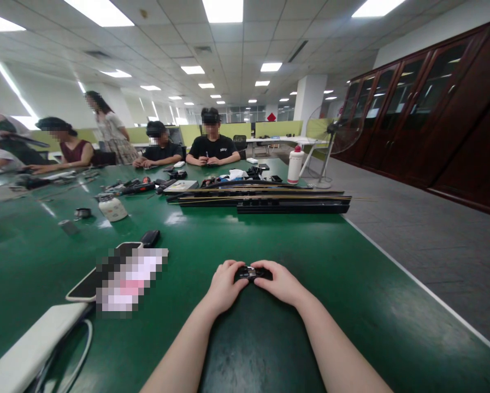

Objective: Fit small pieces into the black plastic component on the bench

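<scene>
A small black object with a shiny silver part in its middle (pixel 251 273) is held low over the green table (pixel 265 338), its exact kind too small to make out. My left hand (pixel 225 285) pinches its left end between thumb and fingers. On the other end, my right hand (pixel 281 282) has its fingers and thumb closed in the same way. Both hands cover much of the object, so only its centre and parts of its ends show. Whether it rests on the tabletop I cannot tell.
Left lie a phone (pixel 105 273), a white box-like device (pixel 35 346) with a cable (pixel 84 349), and a white jar (pixel 112 208). Long black strips (pixel 294 206) with thin rods cross the table ahead, near a white bottle (pixel 296 165). Several people sit or stand beyond; a fan (pixel 330 131) stands right.
</scene>
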### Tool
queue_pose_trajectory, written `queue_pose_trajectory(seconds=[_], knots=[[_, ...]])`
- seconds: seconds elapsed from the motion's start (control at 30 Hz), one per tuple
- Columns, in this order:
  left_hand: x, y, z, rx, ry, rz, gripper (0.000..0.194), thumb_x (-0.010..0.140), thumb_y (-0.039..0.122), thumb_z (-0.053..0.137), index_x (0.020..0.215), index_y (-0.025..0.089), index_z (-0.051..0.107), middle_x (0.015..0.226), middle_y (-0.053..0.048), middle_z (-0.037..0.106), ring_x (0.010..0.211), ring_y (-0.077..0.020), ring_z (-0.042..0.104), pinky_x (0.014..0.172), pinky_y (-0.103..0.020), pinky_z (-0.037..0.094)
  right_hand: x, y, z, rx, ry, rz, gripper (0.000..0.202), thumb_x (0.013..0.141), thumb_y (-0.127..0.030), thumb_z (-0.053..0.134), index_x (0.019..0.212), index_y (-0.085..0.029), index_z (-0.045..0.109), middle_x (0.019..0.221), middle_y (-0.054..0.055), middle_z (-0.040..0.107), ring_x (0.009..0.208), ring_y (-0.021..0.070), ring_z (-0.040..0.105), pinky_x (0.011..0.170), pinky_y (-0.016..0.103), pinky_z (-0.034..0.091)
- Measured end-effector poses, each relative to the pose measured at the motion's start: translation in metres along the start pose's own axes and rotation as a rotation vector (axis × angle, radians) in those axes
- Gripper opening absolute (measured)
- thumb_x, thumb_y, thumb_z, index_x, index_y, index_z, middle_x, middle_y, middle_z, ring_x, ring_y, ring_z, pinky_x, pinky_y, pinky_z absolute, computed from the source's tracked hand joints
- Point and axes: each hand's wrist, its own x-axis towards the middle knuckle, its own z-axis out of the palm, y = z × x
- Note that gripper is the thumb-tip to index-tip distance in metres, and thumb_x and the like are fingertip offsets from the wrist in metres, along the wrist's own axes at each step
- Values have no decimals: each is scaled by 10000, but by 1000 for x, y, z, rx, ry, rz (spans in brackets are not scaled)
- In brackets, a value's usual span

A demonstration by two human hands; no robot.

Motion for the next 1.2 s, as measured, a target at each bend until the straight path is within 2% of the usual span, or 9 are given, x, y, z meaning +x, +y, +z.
queue_pose_trajectory(seconds=[0.17,0.67,0.87,1.2], knots=[[0,-1,0,-7,0,0,383,742,268,551,1122,222,541,1128,-66,540,1033,-213,486,918,-333,370,0,-1,-2,96,3,46,382,637,-149,616,1002,-261,642,1029,23,665,990,230,578,936,400,389],[0,0,-1,6,-8,-4,390,754,279,539,1138,215,534,1141,-70,542,1034,-214,492,912,-321,370,1,2,-2,16,-30,20,329,688,-182,582,1005,-253,630,1022,31,657,979,235,577,905,396,406],[0,-1,1,5,-5,-2,402,787,291,491,1171,176,517,1159,-88,541,1042,-217,485,928,-339,363,1,-1,-1,-18,-31,22,306,717,-195,558,1015,-225,625,1034,43,656,983,219,580,918,385,409],[0,-2,2,8,10,6,369,811,279,451,1169,203,505,1165,-68,548,1046,-208,490,922,-338,370,1,2,0,-58,-28,34,310,738,-209,551,1044,-203,602,1064,54,646,999,198,579,927,355,413]])
